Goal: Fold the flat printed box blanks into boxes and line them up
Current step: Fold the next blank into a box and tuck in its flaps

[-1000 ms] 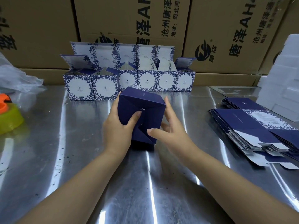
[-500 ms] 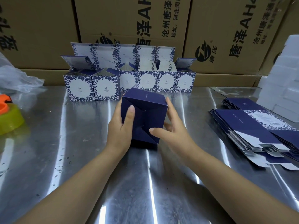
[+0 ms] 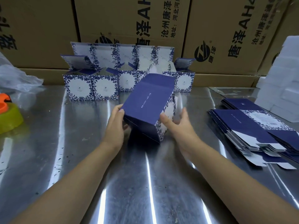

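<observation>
A folded navy box (image 3: pixel 145 104) with a blue-and-white floral side tilts away from me over the metal table (image 3: pixel 80 159), its open end toward the back. My left hand (image 3: pixel 115 126) grips its left lower edge, thumb on the navy face. My right hand (image 3: pixel 176 125) holds the right side, thumb on the floral panel, fingers blurred behind it. A row of folded floral boxes (image 3: pixel 92 88) with lids up stands at the back. A stack of flat navy blanks (image 3: pixel 246 126) lies at the right.
Large brown cartons (image 3: pixel 129 21) form a wall behind the row. White foam blocks (image 3: pixel 281 88) are piled at far right. A yellow and orange tape dispenser (image 3: pixel 8 115) and crumpled clear plastic (image 3: pixel 14 78) sit at the left edge.
The box stood on the table with its closed navy bottom facing me; both hands have since tipped and turned it, so a long navy side and the floral side now show.
</observation>
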